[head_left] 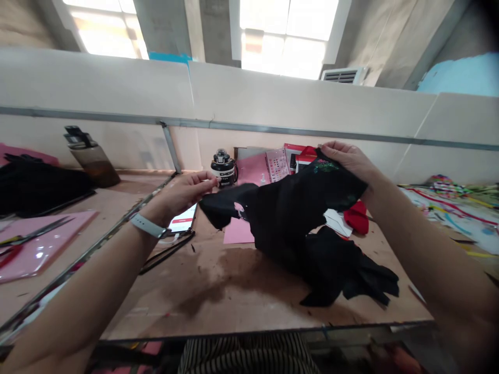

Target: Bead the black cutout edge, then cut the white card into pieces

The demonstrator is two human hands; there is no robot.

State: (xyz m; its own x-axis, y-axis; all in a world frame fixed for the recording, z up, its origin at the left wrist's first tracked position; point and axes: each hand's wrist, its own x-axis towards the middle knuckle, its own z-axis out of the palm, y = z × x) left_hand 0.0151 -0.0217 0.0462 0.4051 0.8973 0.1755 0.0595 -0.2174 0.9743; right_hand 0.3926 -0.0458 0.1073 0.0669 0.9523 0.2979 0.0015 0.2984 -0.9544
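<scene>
A piece of black fabric (283, 213) is stretched in the air between my two hands, its lower right part hanging down to the table. It has an irregular cut outline, a small pink motif near its left end and a green and pink one near its upper right corner. My left hand (191, 189), with a pale watch strap at the wrist, pinches the left end. The upper right corner is gripped between the fingers of my right hand (343, 156). Below the fabric, its shadow falls on the wooden table (195, 306).
Behind the fabric stand a black bottle (223, 167) and pink sheets (249, 169). A phone (183, 219) lies near my left wrist. Red cloth (356, 217) sits at right. Further left are scissors (39, 231), a tall bottle (91, 158) and dark cloth (39, 182). Colourful cords (448, 187) lie far right.
</scene>
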